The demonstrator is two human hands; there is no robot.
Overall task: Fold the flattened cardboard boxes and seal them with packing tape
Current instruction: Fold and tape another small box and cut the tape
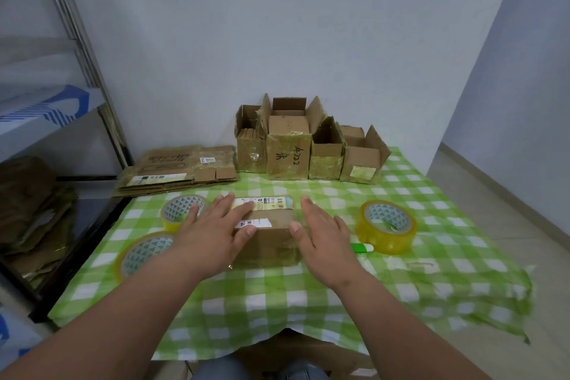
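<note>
A pale grey wall corner backs a table draped in a green-and-white checked cloth (431,256), its plastic-looking surface creased near the right edge. At nine o'clock stands a metal shelf rack (77,40) with crumpled brown cardboard on its lower tier. At ten o'clock on the cloth lies a stack of flattened brown cardboard boxes (179,168), corrugated and glossy with old tape. Two rolls of yellowish clear packing tape sit at the left: the farther roll (180,210) just beyond the left hand's fingers, the nearer roll (142,253) partly hidden under the left wrist. The left hand (212,231) lies flat with straight, spread fingers on top of a small closed brown cardboard box with white printed labels (271,231) at the table's centre. The right hand (324,244) has extended fingers alongside the box's right edge, its thumb touching the top corner. At twelve o'clock four open-topped taped cardboard boxes (308,145) line the wall. At three o'clock a third tape roll (385,227) stands tilted, a green-and-white pen-like tool (362,247) touching its base.
</note>
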